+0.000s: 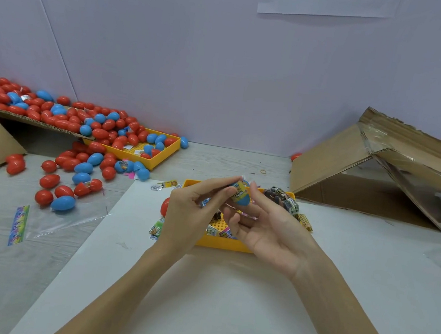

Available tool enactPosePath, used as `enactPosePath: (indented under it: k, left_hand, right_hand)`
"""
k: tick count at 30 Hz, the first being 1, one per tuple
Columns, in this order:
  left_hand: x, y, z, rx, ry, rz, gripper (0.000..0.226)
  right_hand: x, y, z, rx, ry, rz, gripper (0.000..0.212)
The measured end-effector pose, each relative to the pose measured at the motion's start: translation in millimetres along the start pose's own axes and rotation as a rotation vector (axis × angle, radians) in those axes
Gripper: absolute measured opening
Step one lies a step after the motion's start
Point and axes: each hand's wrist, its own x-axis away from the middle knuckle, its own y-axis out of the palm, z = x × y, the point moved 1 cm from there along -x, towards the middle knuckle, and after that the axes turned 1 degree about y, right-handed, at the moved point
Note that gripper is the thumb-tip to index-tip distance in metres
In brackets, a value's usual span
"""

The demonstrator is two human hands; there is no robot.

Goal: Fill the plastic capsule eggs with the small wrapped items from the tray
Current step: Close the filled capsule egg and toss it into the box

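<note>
Head view: both hands up over near yellow tray point(221, 243), centre of table. Left hand point(194, 213) pinches blue egg half point(241, 194) at fingertips, wrapped item poking from it. Right hand point(267, 228) palm-up, fingers loosely spread, fingertips touching egg from right side. More wrapped items point(282, 200) piled in tray, far right corner. Red and blue eggs point(73, 132) scattered far left, spilling over second yellow tray point(159, 159). Cardboard box point(380, 169) lies open, far right.
</note>
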Motion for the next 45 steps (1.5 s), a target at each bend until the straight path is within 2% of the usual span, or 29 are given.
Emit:
enactPosePath:
  k: [2,5,7,9,11,16,21,25,30,36,45]
  left_hand:
    - [-2,-2,1,0.075,-0.098,-0.04,0.032]
    - [-6,-9,4,0.197,-0.219,-0.231,0.038]
    - [-7,-13,5,0.218,-0.216,-0.306,0.035]
    - [-8,-17,6,0.248,-0.218,-0.266,0.032]
    - [-9,-19,7,0.279,-0.216,-0.216,0.032]
    - [-10,-19,8,0.235,-0.138,-0.21,0.035]
    - [-9,-17,6,0.145,-0.019,-0.127,0.034]
    - [-6,-16,5,0.04,0.061,-0.081,0.031]
    - [-7,-16,-1,-0.158,0.186,-0.099,0.026]
    - [-9,-20,0,-0.097,0.037,-0.148,0.031]
    - [-8,-15,1,0.055,-0.038,-0.126,0.036]
  right_hand:
    - [1,-1,0,-0.021,-0.006,-0.001,0.032]
    - [1,-2,-1,0.0,0.009,-0.02,0.03]
    - [2,-1,0,-0.017,0.048,-0.05,0.042]
    - [2,0,0,-0.096,0.108,-0.105,0.059]
    - [2,1,0,-0.165,0.161,-0.174,0.061]
    - [-1,0,5,-0.218,0.19,-0.198,0.049]
    - [-2,2,8,-0.216,0.14,-0.181,0.045]
    - [-2,3,11,-0.128,0.089,-0.202,0.037]
    - [-1,4,13,-0.049,0.055,-0.167,0.028]
    - [0,9,16,-0.056,0.005,-0.063,0.045]
    - [-3,10,15,-0.131,-0.002,0.02,0.061]
